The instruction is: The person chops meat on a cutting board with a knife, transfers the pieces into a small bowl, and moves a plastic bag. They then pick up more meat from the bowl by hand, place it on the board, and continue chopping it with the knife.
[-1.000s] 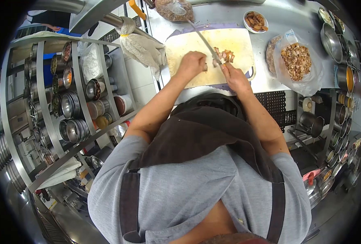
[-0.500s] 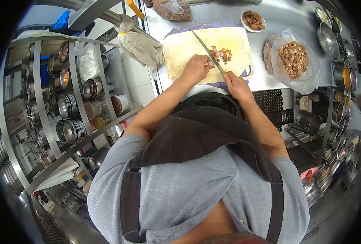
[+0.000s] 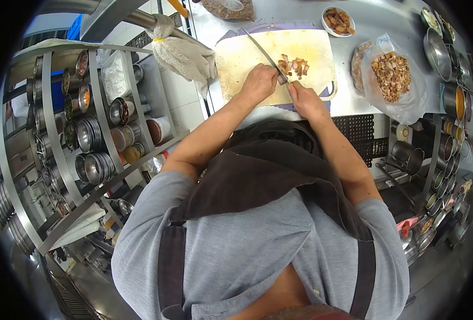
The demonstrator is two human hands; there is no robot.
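Observation:
My right hand grips the handle of a long kitchen knife. The blade slants across a pale cutting board, tip toward the far left. Close against the blade's left side, my left hand rests on the board with fingers curled down. A piece of meat showed at those fingertips a moment earlier; the fingers and blade now hide it. Cut chunks of browned meat lie in a small heap just right of the blade.
A purple cloth lies under the board. To the right is an open plastic bag of diced meat; behind stands a white bowl of browned pieces. A tied bag sits at the back left. A towel hangs beside a rack.
The knife has slid forward and left over the board, bringing its heel near my left fingertips. The whole view has shifted slightly. The meat at my left fingertips is now hidden.

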